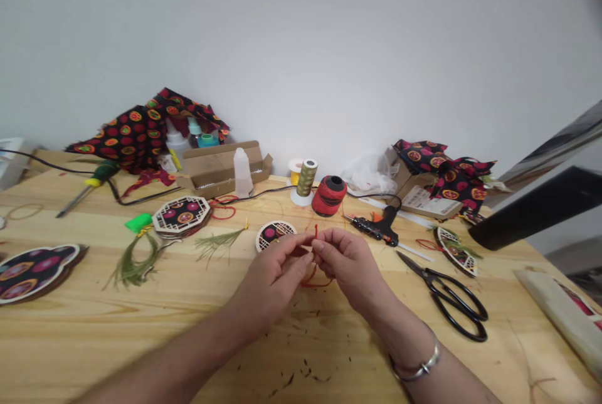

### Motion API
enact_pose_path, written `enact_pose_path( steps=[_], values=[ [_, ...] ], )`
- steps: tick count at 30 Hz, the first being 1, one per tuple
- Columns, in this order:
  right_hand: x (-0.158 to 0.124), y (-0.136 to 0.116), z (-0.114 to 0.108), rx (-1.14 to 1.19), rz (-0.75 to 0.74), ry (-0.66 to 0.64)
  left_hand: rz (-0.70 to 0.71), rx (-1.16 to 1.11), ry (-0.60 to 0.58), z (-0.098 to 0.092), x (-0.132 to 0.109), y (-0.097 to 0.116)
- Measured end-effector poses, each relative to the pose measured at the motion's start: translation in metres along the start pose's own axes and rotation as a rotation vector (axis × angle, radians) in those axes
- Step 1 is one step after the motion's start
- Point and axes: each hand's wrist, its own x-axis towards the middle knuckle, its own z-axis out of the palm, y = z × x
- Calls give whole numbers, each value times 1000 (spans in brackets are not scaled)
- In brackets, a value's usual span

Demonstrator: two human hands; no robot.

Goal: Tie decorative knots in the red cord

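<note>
Above the middle of the wooden table, my left hand (282, 269) and my right hand (345, 263) meet at the fingertips. Both pinch a thin red cord (316, 231); a short end sticks up between them and a loop hangs below. Just behind my left hand lies a round lattice ornament (275, 233), partly covered by it. A spool of red thread (329, 196) stands beyond my hands, with an olive thread spool (307, 178) beside it. Black-handled scissors (446, 297) rest to the right of my right hand.
A glue gun (380, 225) lies at the right, its cable running behind. Leftward are an octagonal ornament (182, 216), green tassels (138, 260), a cloud-shaped ornament (40, 272) and a screwdriver (87, 187). A cardboard box (219, 169), white bottle (242, 173) and patterned fabric (136, 134) line the wall.
</note>
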Motion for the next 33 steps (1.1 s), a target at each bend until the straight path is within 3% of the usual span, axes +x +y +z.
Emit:
enact_pose_path(
  steps=[8, 21, 33],
  values=[
    [0, 3, -1, -80, -32, 33, -9, 99, 125, -3, 5, 3],
    [1, 5, -2, -121, -62, 20, -240, -112, 74, -5, 7, 6],
    [0, 2, 2, -91, -56, 23, -277, -190, 47, -5, 6, 6]
  ],
)
